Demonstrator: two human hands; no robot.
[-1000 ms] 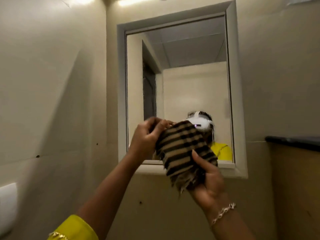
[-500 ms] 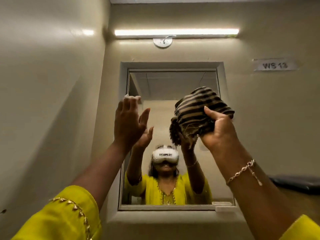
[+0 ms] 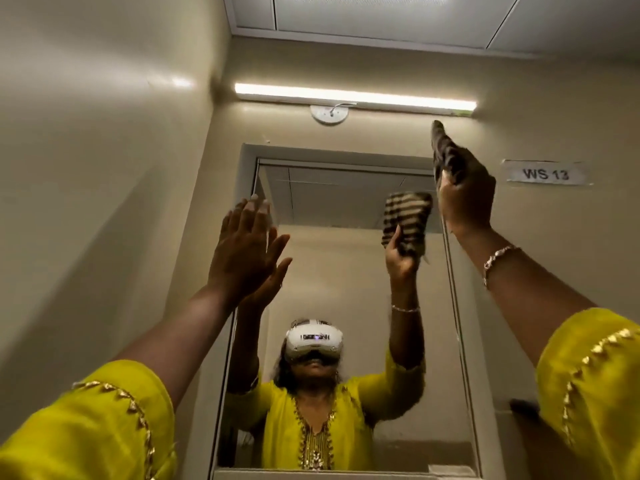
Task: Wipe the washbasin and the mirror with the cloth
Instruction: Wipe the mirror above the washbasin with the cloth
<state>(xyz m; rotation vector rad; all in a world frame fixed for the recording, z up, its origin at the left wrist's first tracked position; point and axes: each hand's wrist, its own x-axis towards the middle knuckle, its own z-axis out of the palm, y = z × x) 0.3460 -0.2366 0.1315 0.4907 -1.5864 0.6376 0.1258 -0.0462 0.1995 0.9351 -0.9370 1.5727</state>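
left hand (image 3: pixel 247 251): is reaching up at the mirror's upper left corner, fingers straight and spread, holding nothing. It is meeting its own reflection, so it is probably bracing on the glass, but contact is hard to confirm from this angle.
mirror (image 3: pixel 346 258): is filling the centre of the view, recessed in a pale frame (image 3: pixel 247 157) under the strip light (image 3: pixel 353 97).
cloth (image 3: pixel 446 157): striped and bunched, it is sticking up out of the right hand at the mirror's top right corner, overlapping the frame edge. The reflection is showing it just beside the glass.
right hand (image 3: pixel 465 192): is gripping the cloth, fingers curled round it, arm stretched high.
sign (image 3: pixel 546 173): is reading "WS 13" on the wall just right of that hand.
washbasin: is not showing in view.
step: judging by the pose, the mirror wipe is starting at the top right.
next move: is calling for flattening the cloth onto the glass and sweeping across toward the left hand, then working down in rows.
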